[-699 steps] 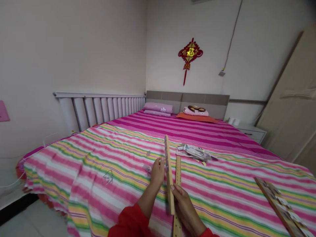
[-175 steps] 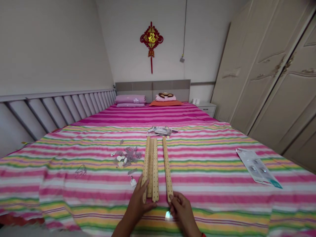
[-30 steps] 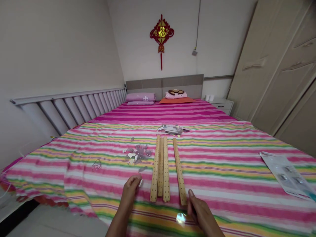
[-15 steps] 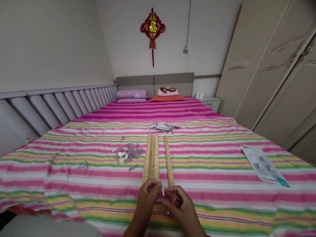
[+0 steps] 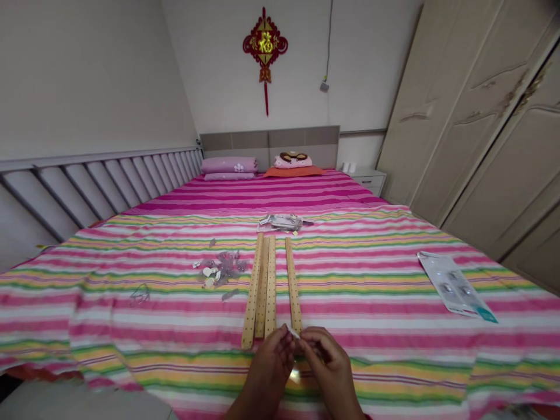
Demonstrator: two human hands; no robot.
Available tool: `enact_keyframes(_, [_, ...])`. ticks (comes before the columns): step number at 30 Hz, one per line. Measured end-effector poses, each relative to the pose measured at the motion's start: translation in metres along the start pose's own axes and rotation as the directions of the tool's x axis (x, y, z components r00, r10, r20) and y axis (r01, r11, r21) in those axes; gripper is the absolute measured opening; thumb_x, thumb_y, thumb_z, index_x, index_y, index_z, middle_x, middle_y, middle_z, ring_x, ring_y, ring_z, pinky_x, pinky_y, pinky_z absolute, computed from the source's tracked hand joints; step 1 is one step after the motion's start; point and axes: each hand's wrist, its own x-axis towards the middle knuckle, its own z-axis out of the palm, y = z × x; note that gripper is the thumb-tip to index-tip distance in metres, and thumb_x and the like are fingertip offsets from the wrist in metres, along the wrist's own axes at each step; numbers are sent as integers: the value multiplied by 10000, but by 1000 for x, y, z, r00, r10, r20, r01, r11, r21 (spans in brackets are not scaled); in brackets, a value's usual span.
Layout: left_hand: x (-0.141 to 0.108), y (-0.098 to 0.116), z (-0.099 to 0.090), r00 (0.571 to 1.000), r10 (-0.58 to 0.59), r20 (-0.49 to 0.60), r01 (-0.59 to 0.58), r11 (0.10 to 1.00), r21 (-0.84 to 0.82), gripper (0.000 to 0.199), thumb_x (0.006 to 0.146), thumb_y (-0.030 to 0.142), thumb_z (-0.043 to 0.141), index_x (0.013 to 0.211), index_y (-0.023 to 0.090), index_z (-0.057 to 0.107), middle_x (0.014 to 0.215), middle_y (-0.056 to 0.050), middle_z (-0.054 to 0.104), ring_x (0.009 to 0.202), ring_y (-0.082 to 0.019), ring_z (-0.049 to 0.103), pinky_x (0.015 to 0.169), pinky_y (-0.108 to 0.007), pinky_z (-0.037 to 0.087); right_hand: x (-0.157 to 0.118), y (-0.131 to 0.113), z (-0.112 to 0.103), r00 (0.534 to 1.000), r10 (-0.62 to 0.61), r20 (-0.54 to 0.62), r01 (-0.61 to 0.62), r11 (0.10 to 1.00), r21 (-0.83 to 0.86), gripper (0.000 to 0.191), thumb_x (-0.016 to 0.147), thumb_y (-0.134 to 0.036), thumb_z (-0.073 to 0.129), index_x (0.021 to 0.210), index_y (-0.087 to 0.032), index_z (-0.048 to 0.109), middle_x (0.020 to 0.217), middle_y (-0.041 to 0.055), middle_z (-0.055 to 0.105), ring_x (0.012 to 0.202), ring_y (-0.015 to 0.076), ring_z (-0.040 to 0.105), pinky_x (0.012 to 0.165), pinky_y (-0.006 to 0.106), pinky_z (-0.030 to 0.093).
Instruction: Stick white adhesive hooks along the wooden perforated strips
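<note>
Both my hands meet at the near ends of the strips, my left hand [image 5: 268, 373] and my right hand [image 5: 324, 363] close together with their fingers around a small white piece [image 5: 293, 332]. Several long perforated wooden strips [image 5: 271, 286] lie side by side on the bed, pointing away from me. Their near ends almost touch my hands, and the rightmost strip [image 5: 292, 286] lies a little apart from the others. Most of the small piece is hidden by my fingers.
A scattered heap of small silvery and white pieces [image 5: 221, 268] lies left of the strips. A plastic packet [image 5: 282, 221] is beyond them, and a printed blister card [image 5: 455, 286] lies to the right on the striped bedspread [image 5: 131, 326]. A radiator [image 5: 87, 186] and a wardrobe [image 5: 481, 116] flank the bed.
My hands have come together from either side of the strips, and the left hand has crossed to the strips' near end. The small white piece now sits between them. The strips have not moved.
</note>
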Motion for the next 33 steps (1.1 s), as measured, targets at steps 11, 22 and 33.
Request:
enact_keyframes(11, [-12, -3, 10, 993, -117, -12, 116, 992, -51, 164, 863, 115, 553, 702, 124, 585, 511, 27, 574, 382, -17, 498, 374, -87, 351, 8, -9, -6, 996, -72, 43, 73, 997, -23, 223, 790, -426, 645, 756, -211, 694, 781, 67, 651, 737, 206, 638, 601, 272, 519])
enact_keyframes(22, [24, -14, -30, 978, 203, 47, -202, 862, 464, 431, 606, 539, 729, 682, 140, 588, 571, 21, 571, 453, -70, 487, 406, -167, 295, 46, 12, -23, 882, 413, 227, -440, 894, 82, 309, 682, -451, 683, 645, -176, 547, 459, -60, 509, 416, 82, 420, 437, 209, 306])
enact_keyframes(33, [34, -31, -41, 618, 625, 476, -712, 189, 676, 361, 824, 328, 454, 1090, 156, 627, 1069, -126, 640, 984, -233, 591, 873, -378, 474, 70, 41, -25, 716, 593, 367, -601, 792, -106, 156, 576, -309, 626, 573, -176, 544, 383, -84, 466, 301, 37, 321, 347, 201, 152])
